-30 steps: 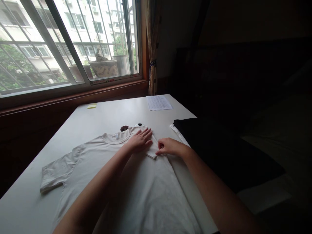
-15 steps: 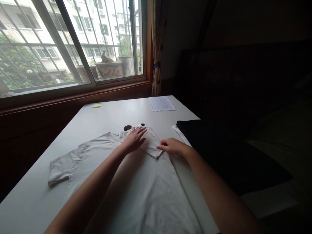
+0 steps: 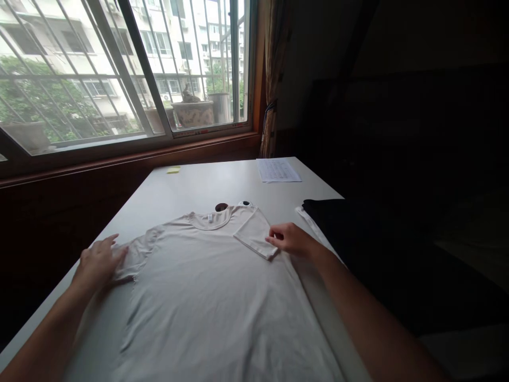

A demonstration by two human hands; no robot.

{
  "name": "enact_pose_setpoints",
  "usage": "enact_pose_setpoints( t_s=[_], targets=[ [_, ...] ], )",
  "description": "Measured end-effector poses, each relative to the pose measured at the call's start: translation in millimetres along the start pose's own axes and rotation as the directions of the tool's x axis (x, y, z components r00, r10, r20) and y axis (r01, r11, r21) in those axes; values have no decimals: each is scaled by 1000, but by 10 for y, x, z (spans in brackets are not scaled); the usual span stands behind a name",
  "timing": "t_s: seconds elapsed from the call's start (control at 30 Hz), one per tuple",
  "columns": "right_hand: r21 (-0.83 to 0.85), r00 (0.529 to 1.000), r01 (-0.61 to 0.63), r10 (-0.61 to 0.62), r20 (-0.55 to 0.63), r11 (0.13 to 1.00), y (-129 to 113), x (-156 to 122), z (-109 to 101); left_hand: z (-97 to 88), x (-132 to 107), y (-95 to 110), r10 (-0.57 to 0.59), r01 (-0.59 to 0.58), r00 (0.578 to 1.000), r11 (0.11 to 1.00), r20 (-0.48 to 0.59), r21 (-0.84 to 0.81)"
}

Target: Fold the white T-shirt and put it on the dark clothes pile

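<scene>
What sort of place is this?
Probably a room in a home: a wide, barred, metal-framed window, a patterned fabric curtain, and a white table under a pale short-sleeved T-shirt.

Daylight through the window (image 3: 147, 66) at upper left is the one evident source, washing the facade (image 3: 159, 61) outside pale and laying a soft sheen on the far part of the white table (image 3: 214, 180). Light falls off steeply rightward, where the black cloth (image 3: 358, 249) merges into near-black; soft shadows lie below the left hand (image 3: 97, 262) and along the right edge of the shirt (image 3: 214, 297). Wide-angle stretch elongates the forearms (image 3: 361, 302) toward the lower corners, and print on the paper (image 3: 279, 171) is illegible.
</scene>
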State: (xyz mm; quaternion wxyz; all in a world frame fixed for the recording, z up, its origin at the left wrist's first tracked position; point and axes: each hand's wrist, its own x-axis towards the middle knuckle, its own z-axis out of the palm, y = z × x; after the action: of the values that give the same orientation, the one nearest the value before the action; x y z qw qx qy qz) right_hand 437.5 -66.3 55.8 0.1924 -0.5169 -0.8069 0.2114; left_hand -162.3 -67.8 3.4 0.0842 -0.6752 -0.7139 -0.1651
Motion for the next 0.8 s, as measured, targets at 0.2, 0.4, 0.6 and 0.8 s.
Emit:
enact_pose_setpoints(
  t_s=[0.2, 0.4, 0.6, 0.8],
  targets=[
    [-24, 980, 196, -197, -29, 980, -338, 73, 208, -146, -50, -205, -262, 274, 950, 961, 169, -47],
    [-55, 927, 367, -360, 107, 929, -737, 206, 383, -235, -78, -94, -303, 313, 950, 915, 80, -255],
    [-25, 865, 483, -473, 169, 875, -1185, 476, 545, -335, -240, -116, -444, 408, 895, 788, 34, -462],
    [237, 902, 352, -396, 172, 906, -1514, 806, 888, -432, -279, 107, -385, 224, 913, 746, -132, -627]
  ],
)
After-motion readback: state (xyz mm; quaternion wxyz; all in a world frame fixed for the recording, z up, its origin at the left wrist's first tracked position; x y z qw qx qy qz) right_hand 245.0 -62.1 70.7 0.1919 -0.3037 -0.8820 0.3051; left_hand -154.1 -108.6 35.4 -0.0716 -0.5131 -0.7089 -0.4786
